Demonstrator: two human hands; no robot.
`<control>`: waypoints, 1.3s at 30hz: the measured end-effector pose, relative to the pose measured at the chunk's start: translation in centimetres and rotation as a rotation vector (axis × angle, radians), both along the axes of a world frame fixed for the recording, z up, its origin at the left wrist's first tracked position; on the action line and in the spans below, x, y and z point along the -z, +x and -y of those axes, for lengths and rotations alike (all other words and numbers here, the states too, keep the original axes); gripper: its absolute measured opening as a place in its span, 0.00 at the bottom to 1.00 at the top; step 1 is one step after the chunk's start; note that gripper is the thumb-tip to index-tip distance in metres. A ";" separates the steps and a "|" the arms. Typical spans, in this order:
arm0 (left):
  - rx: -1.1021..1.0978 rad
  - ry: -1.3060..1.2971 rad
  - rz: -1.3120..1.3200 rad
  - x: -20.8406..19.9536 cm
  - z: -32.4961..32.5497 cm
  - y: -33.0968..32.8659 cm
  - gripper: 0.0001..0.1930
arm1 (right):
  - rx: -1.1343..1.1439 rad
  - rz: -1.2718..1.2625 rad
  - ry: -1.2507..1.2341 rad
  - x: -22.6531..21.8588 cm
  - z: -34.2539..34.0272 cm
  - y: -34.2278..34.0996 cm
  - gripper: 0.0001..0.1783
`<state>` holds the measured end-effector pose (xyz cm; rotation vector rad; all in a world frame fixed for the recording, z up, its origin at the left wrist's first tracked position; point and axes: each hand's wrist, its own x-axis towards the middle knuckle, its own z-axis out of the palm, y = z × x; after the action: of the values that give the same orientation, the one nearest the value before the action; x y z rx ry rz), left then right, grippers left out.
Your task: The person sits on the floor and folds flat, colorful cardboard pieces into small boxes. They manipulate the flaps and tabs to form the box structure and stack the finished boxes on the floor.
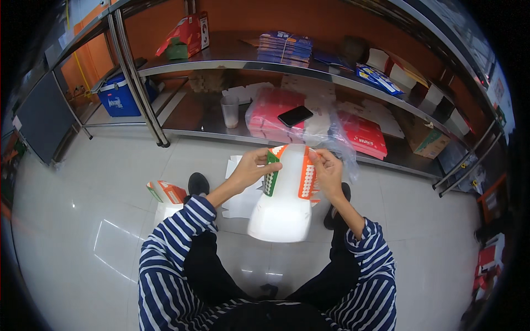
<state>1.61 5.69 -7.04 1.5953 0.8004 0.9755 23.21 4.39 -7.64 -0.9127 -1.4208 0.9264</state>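
Carton [280,219] held before the steel shelf [190,115].
Remotely, I see the grip closed: left hand [253,169] on its green panel [269,186], right hand [328,172] on its orange panel [306,179]; the shelf holds a phone [295,116].

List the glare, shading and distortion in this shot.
In the head view, the lower face of the white carton looks nearly washed out; in the head view, the glossy floor mirrors bright lines at left; in the head view, the upper shelf bends along its front edge, and the picture's corners go black.
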 end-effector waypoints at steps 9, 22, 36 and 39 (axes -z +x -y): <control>-0.153 0.062 0.178 1.3 -1.0 0.3 0.14 | -0.125 0.054 -0.069 -0.1 -0.5 -0.1 0.13; 0.304 0.295 -0.133 3.6 -4.6 7.1 0.26 | 0.408 0.931 0.109 -5.5 2.7 10.3 0.15; -0.047 0.923 -0.743 15.0 -5.6 12.1 0.46 | 0.393 1.405 -0.107 -1.0 2.1 12.3 0.13; -0.001 0.882 -0.631 14.3 -7.6 12.5 0.33 | 0.069 1.213 -0.076 1.6 1.5 12.2 0.13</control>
<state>14.11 13.30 -21.38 2.7515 0.8244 0.8721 35.46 2.85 -9.19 -1.7044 -2.3207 0.3075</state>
